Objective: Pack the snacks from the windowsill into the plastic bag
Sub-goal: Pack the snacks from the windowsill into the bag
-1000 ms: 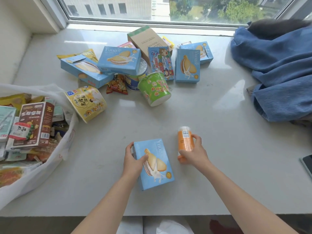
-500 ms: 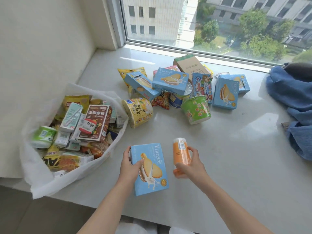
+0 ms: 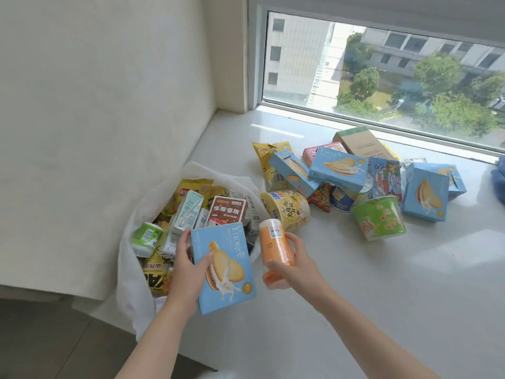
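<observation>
**Me:** Box first: the blue biscuit box [image 3: 222,266] is in my left hand [image 3: 188,265], thumb across its face and fingers curled behind its left edge. It hangs over the near right lip of the plastic bag [image 3: 128,285]. My right hand [image 3: 293,265] is wrapped round the orange tube [image 3: 274,248], which stands upright just right of the bag's mouth.

**Helper:** So which step is this?

**Me:** Carrying two snacks in at once, I'd say. Both are at the mouth but neither is inside yet.

**Helper:** What does the drop need?

**Me:** A slot. The bag is already piled high: a brown carton [image 3: 228,209], a green-capped bottle [image 3: 144,237] and chip packets. I judge the box should go in flat on top and the tube beside it, or it may roll off.

**Helper:** Any edges to mind?

**Me:** The bag sits at the left end of the windowsill [image 3: 382,310], hard by the wall [image 3: 109,105], and its near side sags past the sill's front edge. Loading that side could tip it toward the floor. To my right the sill lies bare and open for moving. The remaining pile, with the yellow cup [image 3: 285,209] and green cup [image 3: 378,221], sits behind, near the window.
</observation>
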